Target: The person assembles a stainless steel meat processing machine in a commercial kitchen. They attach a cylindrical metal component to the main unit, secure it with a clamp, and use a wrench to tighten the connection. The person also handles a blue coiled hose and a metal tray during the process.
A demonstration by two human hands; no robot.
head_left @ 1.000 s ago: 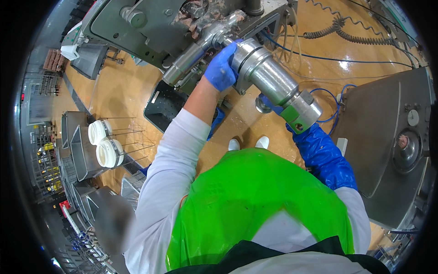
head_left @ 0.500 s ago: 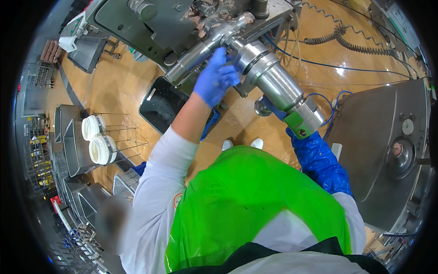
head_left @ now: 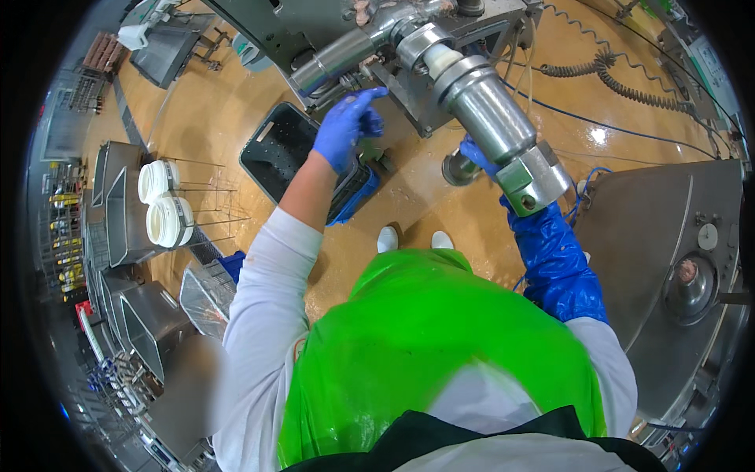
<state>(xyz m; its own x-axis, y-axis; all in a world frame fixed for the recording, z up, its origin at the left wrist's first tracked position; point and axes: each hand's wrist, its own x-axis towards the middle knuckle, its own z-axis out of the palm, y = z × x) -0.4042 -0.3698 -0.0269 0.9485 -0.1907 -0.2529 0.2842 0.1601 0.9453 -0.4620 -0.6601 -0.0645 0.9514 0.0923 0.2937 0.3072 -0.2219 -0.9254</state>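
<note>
My right hand (head_left: 478, 155), in a blue glove with a blue sleeve cover, grips a heavy steel cylinder (head_left: 494, 119) from beneath; most of its fingers are hidden behind the metal. A green block (head_left: 517, 187) sits on the cylinder's near end. Between the cylinder's far end and the steel collar (head_left: 422, 44) of the machine, a white inner piece (head_left: 440, 60) shows in a gap. My left hand (head_left: 348, 130), also blue-gloved, hovers empty below the machine's steel side tube (head_left: 333, 61). Its index finger is stretched out, the others loosely bent.
A black crate (head_left: 275, 149) with a blue one beside it stands on the floor below the left hand. To the right is a large steel machine (head_left: 657, 259). Coiled cables (head_left: 629, 79) hang at the upper right. White rolls (head_left: 169, 222) and steel bins line the left.
The cylinder has come away from the collar toward the lower right, baring the white piece. My left hand has dropped back from the fitting. The view has shifted slightly.
</note>
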